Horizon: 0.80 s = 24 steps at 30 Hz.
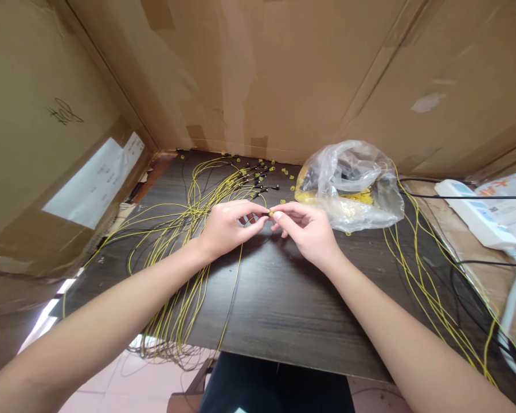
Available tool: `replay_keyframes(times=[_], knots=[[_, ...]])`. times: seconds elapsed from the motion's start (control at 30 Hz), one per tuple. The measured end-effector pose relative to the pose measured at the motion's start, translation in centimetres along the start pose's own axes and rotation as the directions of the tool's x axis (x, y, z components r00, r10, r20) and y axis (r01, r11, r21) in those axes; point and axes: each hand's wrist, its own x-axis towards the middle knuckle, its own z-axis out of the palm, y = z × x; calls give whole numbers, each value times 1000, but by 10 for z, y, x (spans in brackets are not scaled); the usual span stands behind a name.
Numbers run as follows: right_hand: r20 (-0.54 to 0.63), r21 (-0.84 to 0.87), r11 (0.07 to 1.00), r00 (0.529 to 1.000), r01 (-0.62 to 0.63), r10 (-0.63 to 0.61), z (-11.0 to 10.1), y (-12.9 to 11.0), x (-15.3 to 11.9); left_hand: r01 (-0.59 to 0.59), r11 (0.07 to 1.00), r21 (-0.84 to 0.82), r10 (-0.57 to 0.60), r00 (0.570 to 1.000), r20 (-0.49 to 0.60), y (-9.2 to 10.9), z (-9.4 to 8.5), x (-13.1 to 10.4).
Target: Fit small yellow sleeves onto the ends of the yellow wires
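Near the middle of the dark table, my left hand (230, 228) pinches the black end of a thin cable between thumb and forefinger. My right hand (312, 232) meets it fingertip to fingertip, closed on a small yellow piece (271, 213) at the cable's tip. Fingers partly cover both, so I cannot tell how far the piece sits over the end. To the left spreads a bundle of yellow and black cables (189, 229), their black tips (260, 189) lying just beyond my hands. Several loose small yellow pieces (285, 171) are scattered behind them.
A clear plastic bag (352, 189) with yellow contents lies right of my hands. More yellow cables (421, 275) run down the table's right side. A white power strip (477, 215) rests at the far right. Cardboard walls (258, 74) enclose the back and left.
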Motion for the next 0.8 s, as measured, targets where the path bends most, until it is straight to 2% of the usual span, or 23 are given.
replay_keyframes(times=[0.13,0.27,0.4,0.63,0.8], knots=[[81,26,999,996,-44,42,-4,0,2,-19,998,-63,18,1000,-21,0,1,1],[206,-134,989,978,66,-37,-5,-3,-1,-45,993,-110,44,999,-17,-1,3,0],[204,-268,952,975,145,-91,-4,-8,-4,-65,991,-121,61,998,-31,-2,5,-1],[211,-321,916,961,242,-180,-2,-10,-5,-14,981,-192,17,1000,16,-2,3,0],[211,-261,944,966,200,-147,1,-9,-6,-30,990,-137,28,999,-18,-5,4,0]])
